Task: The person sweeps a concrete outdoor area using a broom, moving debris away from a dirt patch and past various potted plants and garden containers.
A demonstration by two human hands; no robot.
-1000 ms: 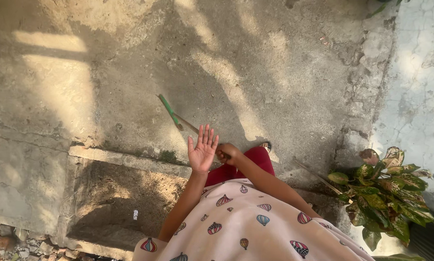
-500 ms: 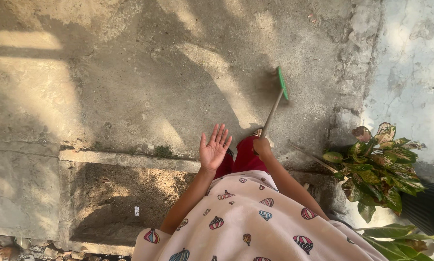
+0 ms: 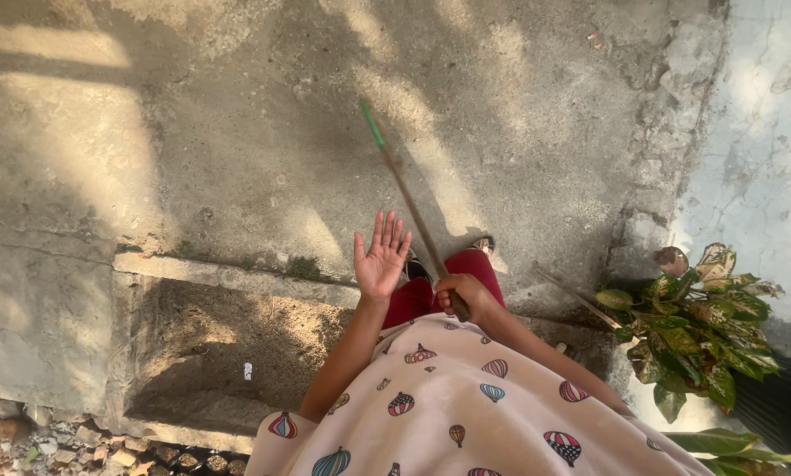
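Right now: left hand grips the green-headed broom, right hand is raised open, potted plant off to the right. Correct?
Not quite: the hands are swapped. In the head view the right hand grips the handle of the green-headed broom, while the left hand is raised open, fingers spread, holding nothing. The potted plant does stand off to the right.

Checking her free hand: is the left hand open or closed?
Open: the left hand is raised, palm up, fingers spread, holding nothing.
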